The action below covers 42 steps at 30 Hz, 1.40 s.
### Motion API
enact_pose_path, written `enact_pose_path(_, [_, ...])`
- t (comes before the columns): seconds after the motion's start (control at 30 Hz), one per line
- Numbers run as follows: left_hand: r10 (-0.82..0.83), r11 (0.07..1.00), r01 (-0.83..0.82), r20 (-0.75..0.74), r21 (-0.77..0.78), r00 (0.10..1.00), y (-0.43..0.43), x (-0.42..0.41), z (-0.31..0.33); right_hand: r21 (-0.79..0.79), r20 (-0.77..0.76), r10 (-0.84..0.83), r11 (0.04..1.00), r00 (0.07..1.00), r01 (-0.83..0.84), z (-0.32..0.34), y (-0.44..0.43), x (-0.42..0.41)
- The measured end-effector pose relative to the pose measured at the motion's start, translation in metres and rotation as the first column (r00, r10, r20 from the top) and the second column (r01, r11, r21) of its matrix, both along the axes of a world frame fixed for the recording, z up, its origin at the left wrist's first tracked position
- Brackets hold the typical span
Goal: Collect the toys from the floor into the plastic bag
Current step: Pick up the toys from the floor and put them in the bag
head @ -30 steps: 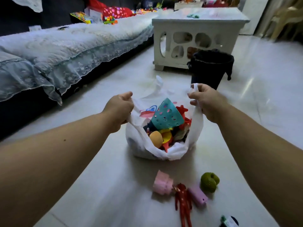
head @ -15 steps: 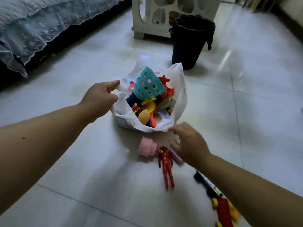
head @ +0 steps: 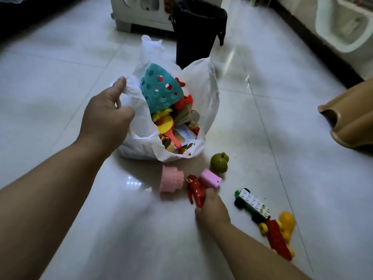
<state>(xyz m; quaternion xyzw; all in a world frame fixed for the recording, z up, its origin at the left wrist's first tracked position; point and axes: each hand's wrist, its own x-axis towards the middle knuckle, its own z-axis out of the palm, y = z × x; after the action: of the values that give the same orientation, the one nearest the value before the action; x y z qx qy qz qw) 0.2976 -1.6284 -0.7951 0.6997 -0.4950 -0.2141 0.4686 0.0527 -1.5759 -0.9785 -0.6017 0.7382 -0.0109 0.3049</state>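
Toys fill the white plastic bag [head: 203, 93] on the pale tiled floor [head: 282, 138], a teal perforated toy [head: 159, 87] topmost, and the left hand [head: 105, 120] pinches the bag's near-left rim. Just in front of the bag, the right hand [head: 212, 211] closes its fingers on a red figure [head: 194, 189] lying between a pink tiered toy [head: 171, 179] and a pink block [head: 210, 178]. A green spiky fruit toy [head: 219, 162] sits beside the bag's front corner, and a brick train [head: 262, 217] lies further out to the right.

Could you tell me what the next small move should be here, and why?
Probably lift the red figure into the plastic bag: the right hand is closed on it on the floor, and the left hand holds the bag's mouth open.
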Motion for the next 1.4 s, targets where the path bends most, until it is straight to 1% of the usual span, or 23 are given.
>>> enact_pose_path(0.07, [-0.046,0.999,0.046,-0.002,-0.005,0.999,0.003,-0.001,0.007,0.053,0.035,-0.023,0.998,0.999,0.021,0.001,0.008,-0.004])
enact_pose_path(0.13, [-0.086,0.996,0.086,-0.005,-0.012,0.996,0.001,-0.003,0.016,0.036,0.049,-0.050,0.998,0.998,0.048,0.010,0.015,-0.011])
enact_pose_path(0.23, [-0.092,0.996,0.092,0.010,-0.020,0.996,-0.001,-0.004,0.025,-0.058,0.064,-0.081,0.995,0.995,0.085,0.032,0.004,-0.020])
enact_pose_path(0.33, [-0.047,0.998,0.045,-0.032,-0.054,0.998,0.001,0.001,0.033,-0.210,0.023,-0.037,0.977,0.999,0.041,0.046,-0.031,-0.018])
enact_pose_path(0.37, [-0.025,0.998,0.022,-0.048,-0.064,0.999,0.003,0.005,0.036,-0.225,0.020,-0.013,0.974,1.000,0.018,0.044,-0.044,-0.016])
enact_pose_path(0.43, [0.005,0.997,-0.009,-0.048,-0.075,0.999,0.006,0.012,0.038,-0.181,0.004,0.045,0.983,0.999,-0.044,0.039,-0.062,-0.009])
enact_pose_path(0.5, [0.002,0.998,-0.003,-0.018,-0.060,1.000,0.011,0.015,0.040,-0.127,-0.055,0.097,0.986,0.994,-0.104,0.029,-0.068,-0.004])
enact_pose_path(0.63, [-0.054,0.999,0.054,0.030,0.005,0.998,0.021,0.010,0.037,-0.183,-0.182,0.103,0.973,0.978,-0.137,0.010,-0.063,-0.002])
enact_pose_path(0.7, [-0.064,0.998,0.063,0.022,0.023,0.998,0.023,0.007,0.035,-0.153,-0.206,0.111,0.978,0.972,-0.144,0.012,-0.055,-0.005])
enact_pose_path(0.73, [-0.063,0.998,0.063,0.013,0.031,0.998,0.024,0.005,0.035,-0.122,-0.188,0.112,0.983,0.976,-0.136,0.016,-0.048,-0.007])
enact_pose_path(0.8, [-0.057,0.997,0.057,-0.006,0.044,0.998,0.024,0.004,0.038,-0.091,-0.106,0.088,0.991,0.991,-0.097,0.031,-0.031,-0.011])
enact_pose_path(0.87, [-0.045,0.998,0.046,-0.022,0.034,0.999,0.022,0.007,0.041,-0.149,0.041,0.009,0.989,0.999,-0.002,0.054,-0.015,-0.009])
enact_pose_path(0.93, [-0.020,1.000,0.022,-0.059,0.018,0.998,0.020,0.013,0.044,-0.248,0.197,-0.054,0.963,0.979,0.103,0.088,-0.011,0.000])
enact_pose_path(1.0, [0.006,1.000,-0.006,-0.095,0.005,0.995,0.018,0.017,0.046,-0.324,0.318,-0.043,0.934,0.947,0.151,0.129,-0.019,0.017])
enact_pose_path(1.03, [0.013,1.000,-0.013,-0.103,-0.002,0.995,0.018,0.018,0.046,-0.359,0.356,0.006,0.924,0.935,0.131,0.151,-0.028,0.029])
enact_pose_path(1.07, [0.010,1.000,-0.010,-0.106,-0.005,0.994,0.018,0.018,0.047,-0.404,0.357,0.074,0.911,0.931,0.083,0.171,-0.039,0.042])
enact_pose_path(1.1, [0.000,1.000,-0.001,-0.108,-0.005,0.994,0.018,0.018,0.046,-0.449,0.318,0.155,0.894,0.935,0.004,0.187,-0.052,0.056])
enact_pose_path(1.13, [-0.007,1.000,0.006,-0.113,-0.005,0.994,0.018,0.018,0.046,-0.459,0.250,0.239,0.882,0.938,-0.103,0.199,-0.068,0.070])
enact_pose_path(1.17, [-0.012,1.000,0.012,-0.123,-0.007,0.992,0.018,0.018,0.045,-0.429,0.170,0.315,0.877,0.934,-0.218,0.207,-0.082,0.084])
enact_pose_path(1.2, [-0.018,1.000,0.017,-0.136,-0.010,0.990,0.018,0.018,0.044,-0.366,0.081,0.381,0.871,0.921,-0.328,0.208,-0.097,0.098])
enact_pose_path(1.27, [-0.037,0.999,0.034,-0.174,-0.022,0.984,0.020,0.020,0.044,-0.236,-0.075,0.498,0.833,0.864,-0.501,0.201,-0.118,0.127])
enact_pose_path(1.33, [-0.046,0.999,0.039,-0.199,-0.038,0.979,0.019,0.021,0.045,-0.182,-0.150,0.560,0.795,0.815,-0.579,0.189,-0.126,0.152])
enact_pose_path(1.4, [-0.037,0.999,0.030,-0.189,-0.040,0.981,0.019,0.021,0.044,-0.181,-0.156,0.565,0.790,0.811,-0.585,0.178,-0.125,0.168])
